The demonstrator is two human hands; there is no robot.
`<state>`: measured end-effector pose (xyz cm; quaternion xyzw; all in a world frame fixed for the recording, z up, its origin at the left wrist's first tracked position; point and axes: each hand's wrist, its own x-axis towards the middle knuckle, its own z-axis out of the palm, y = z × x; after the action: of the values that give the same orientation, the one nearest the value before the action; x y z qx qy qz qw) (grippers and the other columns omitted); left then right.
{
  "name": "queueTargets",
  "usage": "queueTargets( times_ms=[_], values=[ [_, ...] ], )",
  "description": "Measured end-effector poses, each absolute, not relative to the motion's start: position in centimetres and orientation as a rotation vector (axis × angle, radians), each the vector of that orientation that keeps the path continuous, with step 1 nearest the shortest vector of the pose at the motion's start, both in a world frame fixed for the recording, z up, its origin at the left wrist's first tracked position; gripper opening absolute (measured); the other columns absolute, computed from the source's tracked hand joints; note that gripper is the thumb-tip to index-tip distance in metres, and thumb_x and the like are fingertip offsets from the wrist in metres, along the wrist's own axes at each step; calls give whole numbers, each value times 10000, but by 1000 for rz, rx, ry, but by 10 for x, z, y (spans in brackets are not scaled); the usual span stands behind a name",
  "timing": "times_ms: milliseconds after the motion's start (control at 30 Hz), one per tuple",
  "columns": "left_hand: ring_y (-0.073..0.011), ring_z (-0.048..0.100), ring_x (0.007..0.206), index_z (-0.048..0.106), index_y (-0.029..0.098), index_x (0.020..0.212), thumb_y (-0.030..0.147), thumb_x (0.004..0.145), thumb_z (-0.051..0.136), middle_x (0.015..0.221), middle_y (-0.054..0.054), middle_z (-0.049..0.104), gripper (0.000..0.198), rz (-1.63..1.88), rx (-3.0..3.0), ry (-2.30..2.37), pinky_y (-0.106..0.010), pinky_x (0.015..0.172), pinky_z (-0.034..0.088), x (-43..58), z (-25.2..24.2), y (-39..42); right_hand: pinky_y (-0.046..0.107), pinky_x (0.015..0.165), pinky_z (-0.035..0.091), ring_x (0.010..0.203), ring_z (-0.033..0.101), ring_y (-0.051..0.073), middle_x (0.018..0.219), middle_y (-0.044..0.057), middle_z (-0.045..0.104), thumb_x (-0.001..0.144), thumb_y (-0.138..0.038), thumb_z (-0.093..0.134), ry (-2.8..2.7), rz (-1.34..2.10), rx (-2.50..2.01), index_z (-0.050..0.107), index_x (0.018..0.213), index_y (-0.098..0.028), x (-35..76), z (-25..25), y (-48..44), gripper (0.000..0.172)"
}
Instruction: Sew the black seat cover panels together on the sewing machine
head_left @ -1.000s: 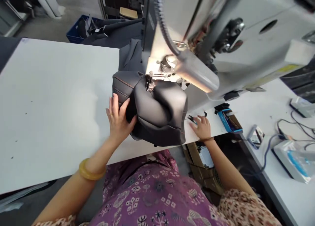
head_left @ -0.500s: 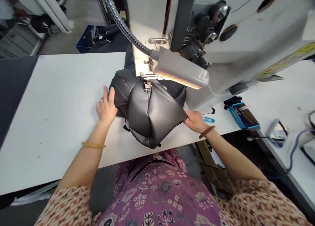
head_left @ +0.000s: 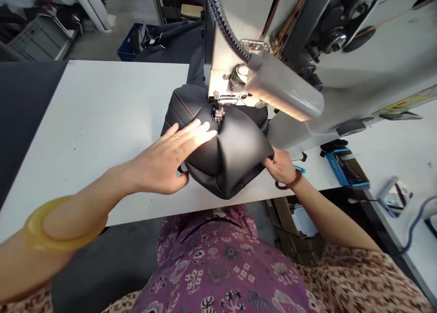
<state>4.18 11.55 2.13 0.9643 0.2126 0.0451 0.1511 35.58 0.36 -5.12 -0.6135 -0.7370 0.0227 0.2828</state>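
Observation:
A black leather-like cover [head_left: 239,144], stitched along its panels, lies bunched under the presser foot [head_left: 218,112] of a sewing machine [head_left: 293,67]. My left hand [head_left: 174,156] is spread with fingers extended over the cover's left part, fingertips close to the seam just in front of the foot. Whether its palm presses on the material I cannot tell. At the right corner my right hand [head_left: 280,166] pinches the cover's edge, thumb on top and the other fingers partly hidden. Orange thread runs down the machine's head.
A lit lamp [head_left: 285,85] on a flexible neck hangs right of the needle area. On the white table [head_left: 112,122], a blue box [head_left: 346,167] of small items stands to the right. A blue bin [head_left: 128,42] with dark pieces sits on the floor behind.
My left hand has moved from the cover's left edge rightward onto its top, near the presser foot. My right hand keeps hold of the right corner. The camera view has shifted slightly.

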Motion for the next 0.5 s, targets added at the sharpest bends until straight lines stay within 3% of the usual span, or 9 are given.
queueTargets(
  times_ms=[100,200,267,333,400,500],
  values=[
    [-320,401,1313,512,234,1291,168,630,512,1414,-85,462,664,-44,2909,218,-492,1125,264,68,30,106,257,518,365,536,514,126,585,12,544,957,-403,315,-1912,-42,-1569,493,642,-205,357,-25,3,412],
    [-334,483,1223,586,176,1171,123,632,510,1332,-146,526,547,-43,3035,14,-459,1034,374,76,20,109,289,717,482,811,629,163,849,50,669,905,-231,401,-2005,-146,-1461,601,877,-197,350,7,9,205],
    [-349,506,1185,586,149,1159,120,610,527,1323,-176,522,553,-11,3068,-31,-453,987,406,77,17,116,368,895,476,1077,586,205,1112,79,645,830,-152,424,-2275,-164,-1326,584,1107,-183,338,27,21,322],
    [-362,496,1192,576,135,1168,141,625,532,1318,-192,517,545,-4,3073,16,-471,991,396,79,19,126,425,968,440,1210,504,228,1250,79,582,766,-124,417,-2561,-149,-1164,545,1209,-171,322,43,36,463],
    [-362,449,1245,569,141,1176,177,668,523,1315,-179,521,511,-13,3049,128,-493,1045,344,86,24,135,451,938,446,1199,503,256,1230,84,587,733,-137,420,-2733,-158,-1057,570,1167,-154,308,52,53,459],
    [-332,428,1272,570,171,1168,240,693,534,1299,-134,543,482,-68,2939,276,-463,1084,319,96,32,147,420,811,474,936,598,239,946,67,648,736,-164,423,-2857,-158,-1041,617,968,-170,297,59,70,303]
  ],
)
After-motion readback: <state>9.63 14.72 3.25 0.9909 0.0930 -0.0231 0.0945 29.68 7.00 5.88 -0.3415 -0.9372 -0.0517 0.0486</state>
